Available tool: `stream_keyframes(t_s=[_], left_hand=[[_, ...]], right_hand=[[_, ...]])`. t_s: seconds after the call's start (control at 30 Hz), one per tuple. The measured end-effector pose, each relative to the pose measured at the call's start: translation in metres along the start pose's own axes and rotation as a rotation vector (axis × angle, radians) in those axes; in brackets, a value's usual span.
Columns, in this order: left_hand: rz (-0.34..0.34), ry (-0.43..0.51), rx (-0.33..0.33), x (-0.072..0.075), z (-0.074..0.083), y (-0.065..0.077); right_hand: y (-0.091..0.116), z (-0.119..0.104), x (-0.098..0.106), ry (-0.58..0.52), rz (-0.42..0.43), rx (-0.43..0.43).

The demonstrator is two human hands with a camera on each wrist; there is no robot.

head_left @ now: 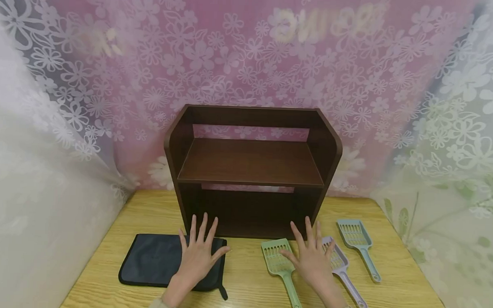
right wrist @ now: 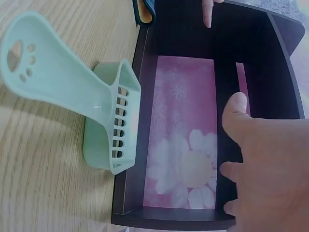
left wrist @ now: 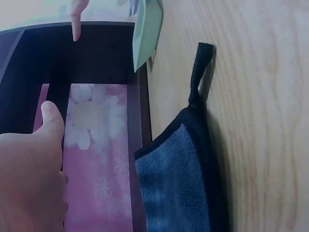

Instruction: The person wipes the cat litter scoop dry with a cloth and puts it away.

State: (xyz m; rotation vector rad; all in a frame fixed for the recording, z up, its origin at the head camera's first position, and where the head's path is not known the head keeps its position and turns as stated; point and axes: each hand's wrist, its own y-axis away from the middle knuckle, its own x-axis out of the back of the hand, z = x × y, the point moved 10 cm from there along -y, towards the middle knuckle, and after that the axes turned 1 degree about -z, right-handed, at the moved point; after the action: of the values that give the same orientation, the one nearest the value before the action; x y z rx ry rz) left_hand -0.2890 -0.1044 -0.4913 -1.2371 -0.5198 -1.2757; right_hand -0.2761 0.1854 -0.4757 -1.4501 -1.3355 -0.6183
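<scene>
Cloth (head_left: 151,259) near the left edge of the table (head_left: 244,281) looks fuzzy only in the left-wrist view; left hand (head_left: 198,256) and right hand (head_left: 311,259) spread, empty.

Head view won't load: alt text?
Open left hand and right hand before a brown two-tier shelf. The left overlaps a navy, black-edged fabric rectangle; near the right lie a slotted plastic green scoop, purple scoop and blue scoop on a wood-grain table.

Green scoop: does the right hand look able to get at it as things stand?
Likely yes: the right hand is empty with fingers spread, appears right beside the green scoop in the head view, and nothing covers the scoop's handle.
</scene>
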Motion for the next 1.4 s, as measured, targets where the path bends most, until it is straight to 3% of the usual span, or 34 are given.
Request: stream_keyframes(t_s=[0.2, 0.43, 0.67, 0.8, 0.93, 1.07, 1.2, 1.3, 1.4], left_hand=[[-0.029, 0.122, 0.010, 0.005, -0.006, -0.009], [-0.003, 0.364, 0.042, 0.015, -0.029, -0.011], [0.028, 0.432, 0.105, 0.023, -0.057, -0.005], [0.028, 0.381, 0.140, 0.025, -0.075, -0.001], [0.045, 0.266, 0.148, 0.028, -0.090, 0.003], [0.099, 0.097, 0.108, 0.035, -0.101, 0.005], [0.144, -0.030, 0.051, 0.036, -0.111, 0.007], [0.137, -0.093, 0.031, 0.031, -0.120, 0.007], [0.089, -0.138, 0.045, 0.023, -0.129, 0.006]], right_hand=[[-0.004, -0.005, 0.011, -0.050, 0.047, 0.032], [-0.001, 0.007, 0.016, -0.358, 0.063, 0.021], [0.011, 0.024, 0.006, -0.483, 0.043, -0.025], [0.019, 0.034, -0.005, -0.518, 0.014, -0.084], [0.026, 0.042, -0.011, -0.546, -0.003, -0.162], [0.034, 0.051, -0.021, -0.594, -0.058, -0.269], [0.042, 0.059, -0.028, -0.544, -0.107, -0.349], [0.048, 0.062, -0.035, -0.493, -0.140, -0.381], [0.056, 0.065, -0.047, -0.550, -0.190, -0.440]])
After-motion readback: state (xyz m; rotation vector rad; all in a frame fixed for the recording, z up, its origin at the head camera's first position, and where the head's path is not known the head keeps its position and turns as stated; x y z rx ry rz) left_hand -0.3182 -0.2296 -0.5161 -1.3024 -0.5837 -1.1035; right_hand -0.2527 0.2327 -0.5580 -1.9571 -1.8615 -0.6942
